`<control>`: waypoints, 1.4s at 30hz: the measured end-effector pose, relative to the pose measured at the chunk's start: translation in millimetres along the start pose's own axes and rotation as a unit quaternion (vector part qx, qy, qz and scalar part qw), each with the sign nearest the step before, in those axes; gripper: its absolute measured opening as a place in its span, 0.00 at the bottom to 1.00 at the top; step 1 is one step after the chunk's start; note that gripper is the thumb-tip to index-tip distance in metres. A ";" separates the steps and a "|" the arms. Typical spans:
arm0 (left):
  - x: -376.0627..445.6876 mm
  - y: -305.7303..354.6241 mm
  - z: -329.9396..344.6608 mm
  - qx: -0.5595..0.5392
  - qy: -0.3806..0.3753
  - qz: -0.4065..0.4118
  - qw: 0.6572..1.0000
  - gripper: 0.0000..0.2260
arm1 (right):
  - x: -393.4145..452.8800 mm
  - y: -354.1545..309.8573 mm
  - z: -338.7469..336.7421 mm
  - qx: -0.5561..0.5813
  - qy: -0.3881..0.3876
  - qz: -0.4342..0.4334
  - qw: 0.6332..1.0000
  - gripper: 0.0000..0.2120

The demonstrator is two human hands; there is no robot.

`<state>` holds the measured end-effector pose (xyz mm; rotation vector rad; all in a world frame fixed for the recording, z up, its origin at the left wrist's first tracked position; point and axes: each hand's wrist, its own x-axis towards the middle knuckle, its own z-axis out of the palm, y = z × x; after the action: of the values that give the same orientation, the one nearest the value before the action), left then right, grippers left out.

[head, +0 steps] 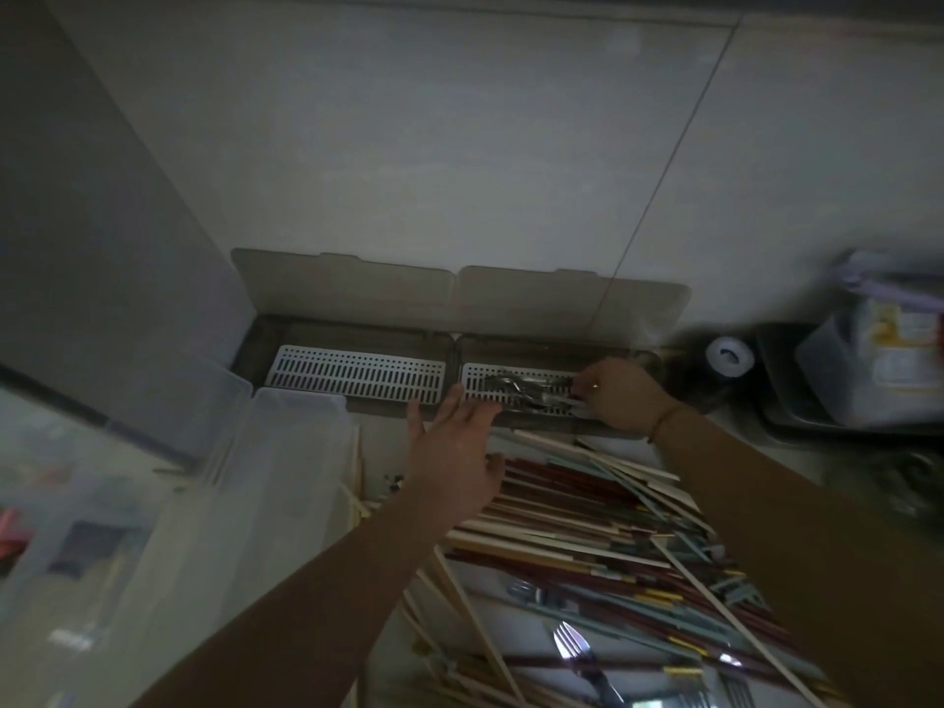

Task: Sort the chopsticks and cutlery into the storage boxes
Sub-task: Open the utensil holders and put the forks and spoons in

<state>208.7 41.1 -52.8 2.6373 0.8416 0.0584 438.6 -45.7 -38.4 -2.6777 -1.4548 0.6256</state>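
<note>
Two long storage boxes with raised lids stand against the wall. The left box [357, 375] shows only its white slotted tray. The right box [516, 350] holds a few metal cutlery pieces [521, 388]. My right hand [620, 396] sits at that box's right end, fingers curled onto the cutlery handles. My left hand [454, 447] hovers with fingers spread over the box's near edge, holding nothing. A heap of chopsticks [587, 528] in red, teal and cream lies on the counter below, with a fork [577, 651] among them.
Clear plastic bins [286, 482] stand at the left, beside the left box. At the right sit a roll of tape [729, 356] and a dark tray [797, 401] holding a plastic container. The wall is right behind the boxes.
</note>
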 end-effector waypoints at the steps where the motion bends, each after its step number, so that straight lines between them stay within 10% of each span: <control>1: 0.4 0.4 0.2 0.000 0.001 -0.001 1.000 0.26 | 1.5 -0.1 0.4 -0.013 0.021 -0.001 1.000 0.10; 8: -0.2 0.0 0.0 0.020 -0.010 0.006 1.000 0.28 | 14.1 -7.4 4.1 -0.239 0.050 -0.065 0.968 0.14; 21: -1.1 0.0 -1.2 0.044 -0.004 0.017 0.999 0.27 | 9.3 3.8 9.2 -0.128 0.155 -0.121 0.972 0.11; 42: -1.4 0.9 2.9 0.069 -0.002 0.020 0.997 0.28 | 25.2 -15.0 8.7 -0.296 0.048 -0.109 0.948 0.09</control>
<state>208.4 38.6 -55.0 2.7821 0.8199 0.0044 435.6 -18.2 -51.5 -2.8075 -2.1495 0.0332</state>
